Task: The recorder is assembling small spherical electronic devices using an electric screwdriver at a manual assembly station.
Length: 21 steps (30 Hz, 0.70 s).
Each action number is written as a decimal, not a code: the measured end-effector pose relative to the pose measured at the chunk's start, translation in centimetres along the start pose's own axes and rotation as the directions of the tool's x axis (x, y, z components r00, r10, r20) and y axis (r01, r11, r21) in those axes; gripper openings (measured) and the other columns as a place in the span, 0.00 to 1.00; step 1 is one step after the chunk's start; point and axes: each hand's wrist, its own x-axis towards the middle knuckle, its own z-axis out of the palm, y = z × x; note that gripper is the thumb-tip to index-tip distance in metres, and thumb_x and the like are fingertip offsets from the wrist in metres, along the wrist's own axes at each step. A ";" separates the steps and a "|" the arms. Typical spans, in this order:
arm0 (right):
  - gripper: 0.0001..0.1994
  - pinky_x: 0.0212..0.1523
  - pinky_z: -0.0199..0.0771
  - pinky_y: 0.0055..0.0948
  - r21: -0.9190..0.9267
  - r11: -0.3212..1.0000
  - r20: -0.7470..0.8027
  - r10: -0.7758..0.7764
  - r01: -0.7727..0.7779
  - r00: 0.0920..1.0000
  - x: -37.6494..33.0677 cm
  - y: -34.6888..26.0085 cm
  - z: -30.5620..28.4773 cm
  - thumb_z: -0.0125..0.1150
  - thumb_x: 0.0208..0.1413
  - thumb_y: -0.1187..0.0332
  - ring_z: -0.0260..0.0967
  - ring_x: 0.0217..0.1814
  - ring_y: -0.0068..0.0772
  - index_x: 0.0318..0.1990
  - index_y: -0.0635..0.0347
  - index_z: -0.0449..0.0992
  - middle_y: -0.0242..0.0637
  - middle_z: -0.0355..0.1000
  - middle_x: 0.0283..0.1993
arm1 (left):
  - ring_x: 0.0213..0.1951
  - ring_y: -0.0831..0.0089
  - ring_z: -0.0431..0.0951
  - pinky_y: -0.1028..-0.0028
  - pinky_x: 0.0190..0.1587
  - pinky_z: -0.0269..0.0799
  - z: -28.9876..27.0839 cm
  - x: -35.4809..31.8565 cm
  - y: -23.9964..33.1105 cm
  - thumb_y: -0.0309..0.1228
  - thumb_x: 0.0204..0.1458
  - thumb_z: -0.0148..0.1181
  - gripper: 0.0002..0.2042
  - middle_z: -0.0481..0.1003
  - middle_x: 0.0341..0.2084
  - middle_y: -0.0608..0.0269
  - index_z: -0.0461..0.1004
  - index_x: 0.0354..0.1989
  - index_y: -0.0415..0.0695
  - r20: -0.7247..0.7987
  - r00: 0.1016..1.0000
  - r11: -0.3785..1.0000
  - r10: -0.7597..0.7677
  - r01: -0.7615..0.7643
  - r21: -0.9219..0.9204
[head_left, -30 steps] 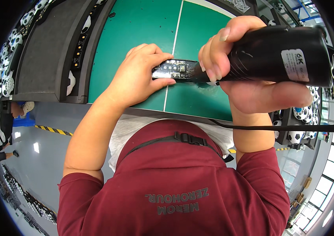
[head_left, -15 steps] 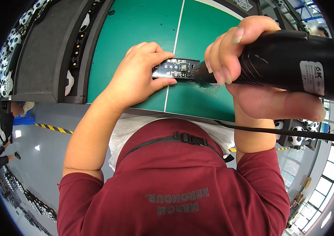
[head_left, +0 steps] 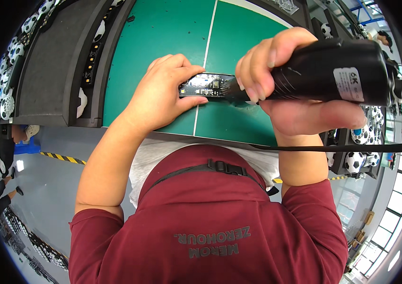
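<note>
My left hand presses down on a small dark circuit board that lies on the green mat, fingers and thumb clasped along its left end. My right hand is wrapped around a thick black electric screwdriver held nearly level, its tip pointing left at the board's right end. A black cable runs from the tool off to the right. The tip itself is partly hidden behind my fingers.
A grey tray sits left of the mat, with a dark rail carrying small parts beside it. Black-and-white ball-shaped items line the right side and the far left edge. A yellow-black floor stripe runs below the bench.
The screwdriver has shifted slightly to the right and down, tip staying at the board's right end. My left hand keeps its hold on the board.
</note>
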 end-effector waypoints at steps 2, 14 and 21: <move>0.56 0.25 0.66 0.26 0.016 0.998 0.024 0.054 -0.054 0.998 0.2 -0.4 -0.4 0.55 0.29 0.11 0.67 0.23 0.26 0.46 0.60 0.73 0.34 0.72 0.25 | 0.39 0.64 0.72 0.68 0.50 0.68 -0.1 -0.1 0.2 0.29 0.39 0.76 0.23 0.74 0.36 0.63 0.81 0.48 0.42 0.004 1.000 1.000 -0.009 0.009 0.012; 0.41 0.28 0.69 0.25 -0.367 0.929 -0.158 -0.123 0.057 0.980 9.4 6.6 -5.3 0.58 0.53 0.25 0.67 0.23 0.29 0.48 0.62 0.73 0.38 0.71 0.24 | 0.45 0.62 0.74 0.65 0.56 0.68 -0.2 -0.2 0.0 0.31 0.39 0.77 0.25 0.77 0.42 0.62 0.80 0.49 0.41 -0.023 0.999 1.000 -0.028 0.028 -0.005; 0.42 0.28 0.69 0.25 -0.340 0.940 -0.152 -0.092 0.036 0.984 9.4 7.1 -5.9 0.58 0.53 0.25 0.67 0.22 0.29 0.48 0.63 0.73 0.38 0.71 0.24 | 0.46 0.62 0.74 0.64 0.58 0.68 -0.3 -0.1 -0.2 0.34 0.41 0.76 0.24 0.77 0.41 0.63 0.80 0.49 0.41 -0.003 0.999 0.999 -0.037 0.037 -0.026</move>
